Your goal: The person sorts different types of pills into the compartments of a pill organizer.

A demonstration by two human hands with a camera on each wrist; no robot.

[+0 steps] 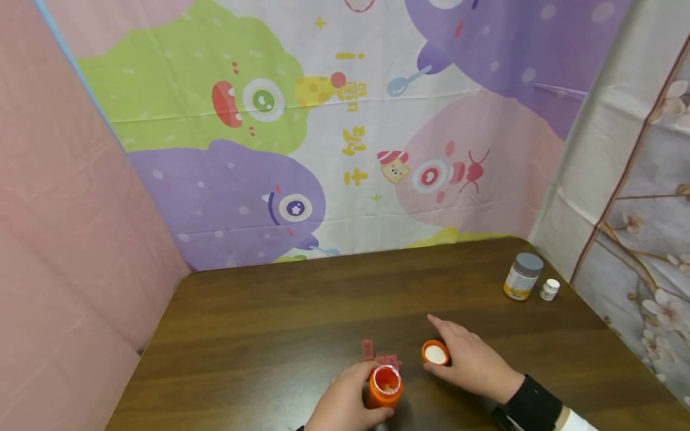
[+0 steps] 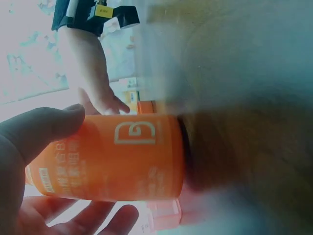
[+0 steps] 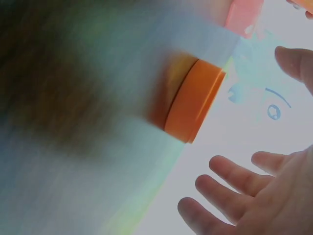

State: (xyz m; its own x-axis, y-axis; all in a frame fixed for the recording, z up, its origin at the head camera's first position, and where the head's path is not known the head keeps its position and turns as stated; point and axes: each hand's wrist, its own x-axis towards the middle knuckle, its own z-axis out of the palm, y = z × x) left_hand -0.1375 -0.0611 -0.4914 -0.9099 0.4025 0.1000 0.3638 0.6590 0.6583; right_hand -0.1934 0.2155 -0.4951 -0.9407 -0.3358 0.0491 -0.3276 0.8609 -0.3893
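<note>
My left hand (image 1: pixel 347 398) grips an orange pill bottle (image 1: pixel 384 396) around its side, thumb on one side and fingers on the other. The bottle stands uncapped, with torn foil round its mouth and something pale inside. In the left wrist view, white print shows on the orange bottle (image 2: pixel 112 156). The orange cap (image 1: pixel 435 353) lies on the table with its white inside facing up. Beside it my right hand (image 1: pixel 474 362) is spread, thumb and fingers apart around the cap; the right wrist view shows a gap between fingers and orange cap (image 3: pixel 194 102).
Several small pinkish-red packets (image 1: pixel 388 360) lie behind the bottle, one of them (image 1: pixel 367 349) a little apart. A grey-lidded jar (image 1: pixel 523 276) and a small white bottle (image 1: pixel 550 290) stand at the table's back right. Patterned curtain hangs behind the wooden table (image 1: pixel 259 323).
</note>
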